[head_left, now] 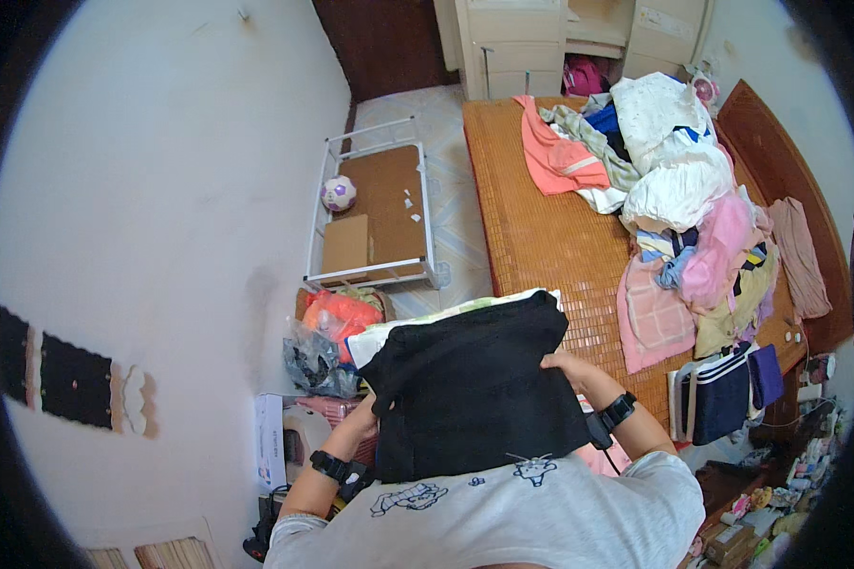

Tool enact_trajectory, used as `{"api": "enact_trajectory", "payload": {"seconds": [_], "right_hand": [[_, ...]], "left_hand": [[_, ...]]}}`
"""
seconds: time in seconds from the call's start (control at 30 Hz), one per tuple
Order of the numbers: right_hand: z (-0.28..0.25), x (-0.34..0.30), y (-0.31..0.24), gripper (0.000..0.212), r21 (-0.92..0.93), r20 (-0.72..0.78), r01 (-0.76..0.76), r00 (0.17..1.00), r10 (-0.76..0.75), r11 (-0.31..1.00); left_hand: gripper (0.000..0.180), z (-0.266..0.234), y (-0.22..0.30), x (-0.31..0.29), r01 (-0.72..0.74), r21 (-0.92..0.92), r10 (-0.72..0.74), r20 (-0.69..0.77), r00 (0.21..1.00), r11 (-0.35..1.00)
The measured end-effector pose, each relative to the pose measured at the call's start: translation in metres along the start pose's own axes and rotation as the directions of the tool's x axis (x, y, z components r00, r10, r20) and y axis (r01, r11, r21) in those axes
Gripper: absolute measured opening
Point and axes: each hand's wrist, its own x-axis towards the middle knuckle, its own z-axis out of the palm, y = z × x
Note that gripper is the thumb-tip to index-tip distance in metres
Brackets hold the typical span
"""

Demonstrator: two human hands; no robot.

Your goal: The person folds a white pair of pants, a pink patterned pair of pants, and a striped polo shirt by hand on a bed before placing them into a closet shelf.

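A black garment (474,389) is stretched out in front of my chest, one side in each hand; whether it is a shirt or trousers I cannot tell. My left hand (364,417) grips its left edge, with the fingers partly hidden by the cloth. At the right edge my right hand (567,368) is closed on the fabric, its thumb on the near face and the other fingers behind. Beyond the garment's far edge shows a strip of white and green cloth (427,317).
A mat-covered bed (560,247) bears a heap of clothes (678,190) and, nearer, a folded dark stack (716,408). Left of it are a white-framed cot (427,213) with a ball (339,193), and plastic bags (313,356). A cluttered shelf (731,531) stands at the lower right.
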Motion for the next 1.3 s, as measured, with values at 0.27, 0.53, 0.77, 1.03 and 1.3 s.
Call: {"api": "enact_trajectory", "payload": {"seconds": [0.27, 0.53, 0.77, 1.03, 1.3], "right_hand": [[-0.033, 0.045, -0.063, 0.063, 0.085, -0.113, 0.051, 0.993, -0.041, 0.995], [-0.042, 0.136, -0.153, 0.063, 0.084, -0.265, -0.022, 0.963, 0.044, 0.996], [-0.005, 0.219, -0.264, 0.043, 0.063, -0.352, 0.108, 0.933, -0.079, 0.992], [-0.037, 0.315, -0.341, 0.052, 0.106, -0.373, 0.038, 0.928, 0.004, 0.994], [-0.089, 0.444, -0.446, 0.057, 0.079, -0.199, -0.004, 0.980, 0.019, 0.997]], "left_hand": [[0.044, 0.020, 0.079, 0.102, 0.009, 0.001, -0.009, 0.147, 0.989, 1.000], [0.043, 0.000, 0.174, 0.213, -0.033, 0.003, 0.032, 0.183, 0.983, 0.999], [0.049, -0.014, 0.285, 0.287, -0.069, 0.157, 0.054, 0.099, 0.994, 0.985], [0.054, -0.046, 0.364, 0.386, -0.005, 0.119, -0.013, 0.148, 0.989, 0.993], [0.069, -0.049, 0.447, 0.477, 0.063, -0.026, -0.063, 0.011, 0.998, 0.998]]}}
